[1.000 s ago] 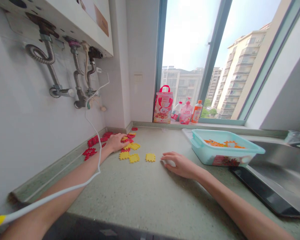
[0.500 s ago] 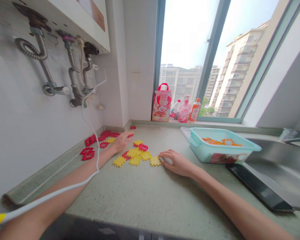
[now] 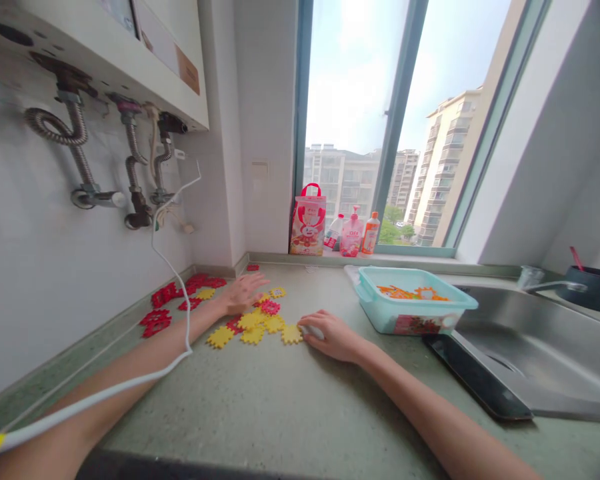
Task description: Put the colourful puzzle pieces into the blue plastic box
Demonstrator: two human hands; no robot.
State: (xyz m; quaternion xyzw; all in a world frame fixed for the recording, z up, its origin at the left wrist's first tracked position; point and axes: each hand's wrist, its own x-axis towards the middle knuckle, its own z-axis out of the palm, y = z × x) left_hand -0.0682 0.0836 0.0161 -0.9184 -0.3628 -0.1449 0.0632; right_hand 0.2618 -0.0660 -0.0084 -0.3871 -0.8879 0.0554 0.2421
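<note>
My left hand (image 3: 244, 294) is low over the counter with its fingers stretched out and spread. It is beside a pile of yellow gear-shaped plastic pieces (image 3: 251, 321), with a red gear piece (image 3: 270, 307) among them. Just right of its fingers lies a single yellow gear piece (image 3: 277, 292). My right hand (image 3: 333, 335) rests on the counter, curled around a small white rounded object (image 3: 312, 331) mostly hidden by the fingers. That object touches or nearly touches a yellow gear piece (image 3: 292, 334) at the pile's right end.
Red gear pieces (image 3: 156, 323) lie along the left wall. A white cable (image 3: 187, 320) hangs across my left forearm. A turquoise tub (image 3: 380, 319) of orange gear pieces stands at right, near a black flat slab (image 3: 475, 377) and the sink (image 3: 570, 373). Bottles (image 3: 351, 235) line the windowsill.
The view has turned a little to the right and up. My left hand's fingers have spread, and a yellow gear piece now shows beside them. My right hand keeps its grip.
</note>
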